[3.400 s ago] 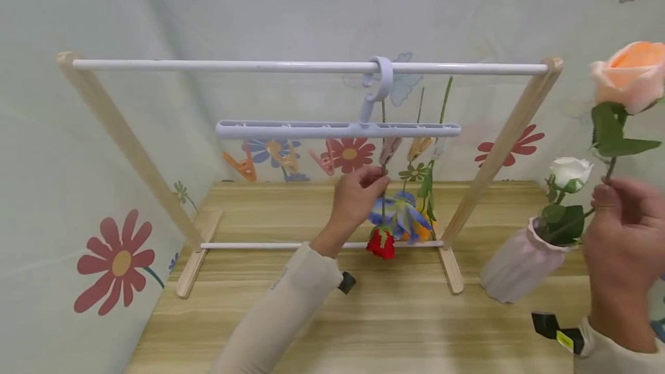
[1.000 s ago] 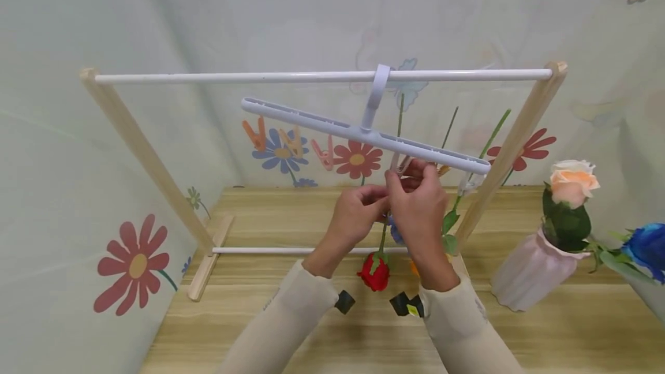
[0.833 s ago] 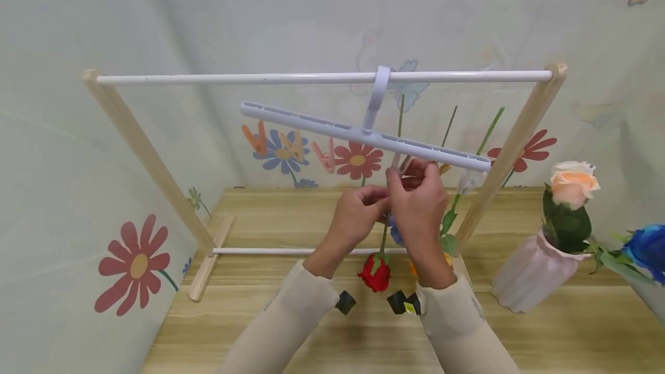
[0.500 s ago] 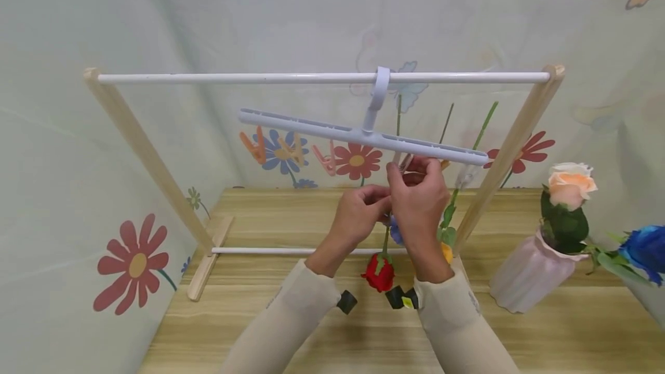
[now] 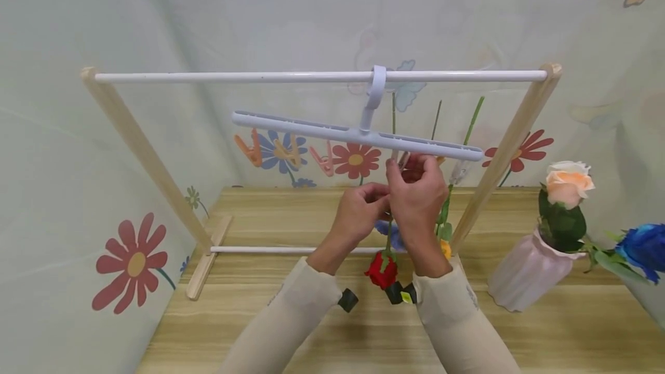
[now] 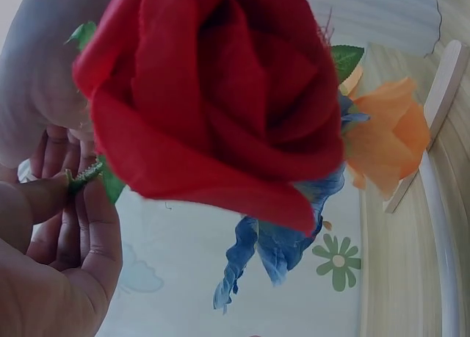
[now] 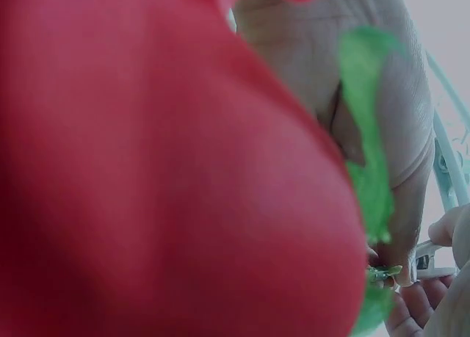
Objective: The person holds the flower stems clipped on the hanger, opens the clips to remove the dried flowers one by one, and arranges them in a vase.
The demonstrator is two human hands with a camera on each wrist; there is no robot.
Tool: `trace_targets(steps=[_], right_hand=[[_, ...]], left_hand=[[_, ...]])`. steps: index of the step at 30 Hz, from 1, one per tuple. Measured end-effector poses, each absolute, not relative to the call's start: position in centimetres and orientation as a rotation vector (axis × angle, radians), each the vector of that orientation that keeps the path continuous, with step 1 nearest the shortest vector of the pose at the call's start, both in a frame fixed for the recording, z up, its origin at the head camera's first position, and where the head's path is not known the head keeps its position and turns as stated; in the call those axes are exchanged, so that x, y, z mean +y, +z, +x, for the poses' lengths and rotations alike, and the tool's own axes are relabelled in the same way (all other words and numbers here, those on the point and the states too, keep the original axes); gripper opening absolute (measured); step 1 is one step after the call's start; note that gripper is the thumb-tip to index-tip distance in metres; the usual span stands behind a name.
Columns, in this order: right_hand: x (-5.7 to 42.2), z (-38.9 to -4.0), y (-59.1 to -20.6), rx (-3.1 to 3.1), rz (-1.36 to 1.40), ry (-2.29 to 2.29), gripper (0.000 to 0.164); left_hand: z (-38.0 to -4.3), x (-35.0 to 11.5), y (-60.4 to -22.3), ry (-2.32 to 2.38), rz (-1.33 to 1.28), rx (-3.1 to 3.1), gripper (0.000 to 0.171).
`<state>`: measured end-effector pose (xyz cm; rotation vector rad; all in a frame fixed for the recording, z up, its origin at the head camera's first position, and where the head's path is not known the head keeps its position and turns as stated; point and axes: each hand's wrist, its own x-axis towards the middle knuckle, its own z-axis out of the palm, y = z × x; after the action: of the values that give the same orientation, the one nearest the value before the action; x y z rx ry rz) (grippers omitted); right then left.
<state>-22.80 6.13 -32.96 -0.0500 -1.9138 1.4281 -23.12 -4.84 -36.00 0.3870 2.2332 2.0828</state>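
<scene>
My left hand [image 5: 355,215] pinches the stem of an upside-down red rose [image 5: 381,271]. The bloom, facing down, fills much of the left wrist view. Right beside it, my right hand [image 5: 418,201] pinches a pale clothespin [image 5: 399,158] under the lavender hanger [image 5: 312,127]; the rose's stem passes up at this clip and rises behind the bar. Tilted with its right end lower, the hanger hooks over the white rail [image 5: 234,78]. Close to the right hand, a blue flower [image 5: 389,234] and an orange flower [image 6: 389,135] also hang head down, partly hidden by the hands.
Orange, yellow and pink clothespins [image 5: 322,160] dangle under the hanger's left half. A wooden post [image 5: 506,160] supports the rail on the right. Beyond it a pale pink vase [image 5: 530,276] holds a peach rose [image 5: 567,184] and a blue rose [image 5: 644,250] leaning right.
My right hand has left the peach rose, now in the vase, and moved to the clothespin. My left hand is lower. The hanger tipped right, then levelled slightly over the last second.
</scene>
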Motion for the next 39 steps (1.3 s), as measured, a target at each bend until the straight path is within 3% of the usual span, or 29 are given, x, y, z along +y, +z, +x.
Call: trace_targets(steps=[12,22,32,39], right_hand=[[6.0,-23.2,-33.1,-1.902,-0.043,1.39,0.026],[6.5,-23.5,-33.5,-1.95,-0.028,1.439,0.035],[6.4,-23.7,-33.6,-1.904,-0.003,1.446,0.035],[6.3,-23.7,-33.5,-1.925,0.007,1.426,0.034]], left_hand=[[-23.2,-5.1,-36.2,2.054,0.354,2.243,0.025],[-23.3,-6.0,-37.0,1.954,0.322,2.329,0.02],[-22.7,-8.0,-37.8,1.783,0.355,2.47,0.023],[-20.9,-11.1,-38.3,1.573,0.378,2.619,0.015]])
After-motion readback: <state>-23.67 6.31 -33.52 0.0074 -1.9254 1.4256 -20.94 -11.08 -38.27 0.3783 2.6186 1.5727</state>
